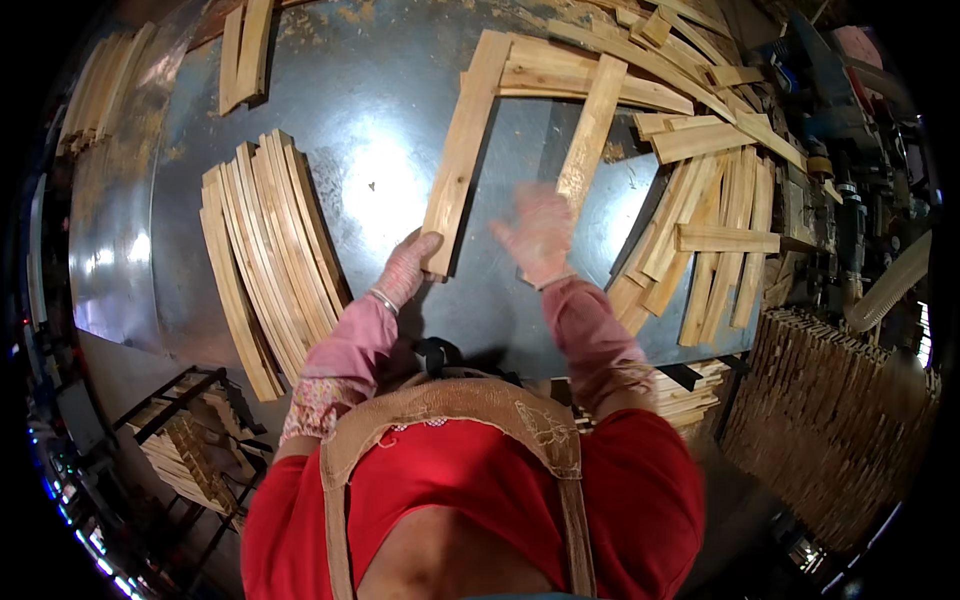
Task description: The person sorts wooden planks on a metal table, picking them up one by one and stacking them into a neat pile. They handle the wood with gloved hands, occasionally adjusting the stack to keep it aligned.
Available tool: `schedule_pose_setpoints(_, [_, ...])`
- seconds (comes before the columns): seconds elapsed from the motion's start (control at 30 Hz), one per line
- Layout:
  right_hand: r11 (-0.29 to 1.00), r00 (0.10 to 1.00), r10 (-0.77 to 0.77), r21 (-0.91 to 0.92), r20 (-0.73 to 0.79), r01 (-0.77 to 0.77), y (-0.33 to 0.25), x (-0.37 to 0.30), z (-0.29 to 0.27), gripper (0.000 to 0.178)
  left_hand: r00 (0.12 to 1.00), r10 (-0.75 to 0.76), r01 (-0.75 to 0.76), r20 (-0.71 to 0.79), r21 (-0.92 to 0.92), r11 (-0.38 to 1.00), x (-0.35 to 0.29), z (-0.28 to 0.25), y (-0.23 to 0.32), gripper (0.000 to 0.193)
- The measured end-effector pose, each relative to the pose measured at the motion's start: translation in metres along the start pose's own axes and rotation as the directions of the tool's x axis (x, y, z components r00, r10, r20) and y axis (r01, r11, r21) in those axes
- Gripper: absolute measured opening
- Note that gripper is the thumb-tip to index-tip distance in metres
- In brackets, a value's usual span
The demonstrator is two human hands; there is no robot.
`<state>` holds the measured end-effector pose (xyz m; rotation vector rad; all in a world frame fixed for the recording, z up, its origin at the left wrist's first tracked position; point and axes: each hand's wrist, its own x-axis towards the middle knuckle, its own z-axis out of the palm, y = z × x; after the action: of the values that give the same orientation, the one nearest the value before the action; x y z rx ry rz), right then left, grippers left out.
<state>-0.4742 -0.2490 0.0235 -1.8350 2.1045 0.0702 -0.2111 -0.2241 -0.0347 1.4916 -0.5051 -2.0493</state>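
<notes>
The left hand (405,268) has its fingers clamped on the near end of a long wooden slat (463,148), which lies flat on the grey metal desk (370,110) and runs away from the person toward the far edge. Its far end touches a cluster of other slats lying crosswise. The right hand (538,232) is blurred, lifted just above the desk with its fingers spread apart, holding nothing, right at the near end of a second slat (591,125) that slopes away beside the first. Between the two slats is a bare wedge of desk.

To the left, well apart from the held slat, a fanned stack of curved strips (265,260) reaches almost to the desk's near edge, with an open shiny patch between. On the right, a loose heap of slats (705,240) crowds the surface up to its right edge. Beyond that edge stand machines with a pale hose (885,290). Below the near edge, more stacked wood (830,420) sits on the floor.
</notes>
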Motion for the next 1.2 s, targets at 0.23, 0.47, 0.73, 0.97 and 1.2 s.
schedule_pose_setpoints(0.23, [0.843, 0.877, 0.457, 0.385, -0.146, -0.375, 0.052, 0.003, 0.042, 0.099, 0.941, 0.293, -0.204, -0.169, 0.408, 0.890, -0.058, -0.006, -0.017, 0.053])
schedule_pose_setpoints(0.47, [0.896, 0.967, 0.242, 0.365, 0.072, -0.252, -0.042, -0.066, 0.059, 0.113, 0.842, 0.395, 0.067, -0.366, 0.799, 0.598, -0.161, -0.049, -0.068, 0.064])
schedule_pose_setpoints(0.73, [0.945, 0.968, -0.122, 0.323, 0.219, 0.046, -0.143, -0.103, 0.104, 0.104, 0.954, 0.171, 0.211, -0.245, 0.958, 0.196, -0.208, -0.040, -0.050, 0.086])
schedule_pose_setpoints(0.97, [0.803, 0.945, -0.272, 0.583, 0.179, 0.121, -0.158, -0.107, 0.126, 0.089, 0.800, 0.600, 0.035, 0.015, 0.997, -0.072, -0.198, -0.063, -0.066, 0.074])
schedule_pose_setpoints(1.2, [0.696, 0.950, -0.208, 0.718, 0.232, -0.023, -0.096, -0.089, 0.109, 0.061, 0.931, 0.127, -0.233, 0.341, 0.827, -0.512, -0.181, -0.059, -0.046, 0.059])
